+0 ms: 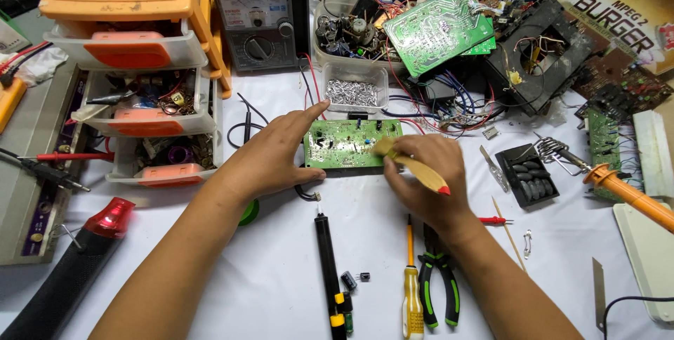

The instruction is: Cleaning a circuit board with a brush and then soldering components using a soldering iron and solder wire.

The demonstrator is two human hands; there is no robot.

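Note:
A small green circuit board (347,142) lies flat on the white table, in the middle. My left hand (270,154) rests on its left edge, fingers spread, index finger pointing past its top corner. My right hand (425,182) holds a small wooden-handled brush (415,164) with a red tip on the handle; the bristle end touches the board's right side.
A black desoldering pump (328,263), yellow screwdriver (411,287) and green-handled pliers (439,284) lie near the front. An orange drawer cabinet (140,52) stands at left, an analog multimeter (258,14) behind. An orange soldering iron (628,194) is at right, a red-capped black tool (77,256) at front left.

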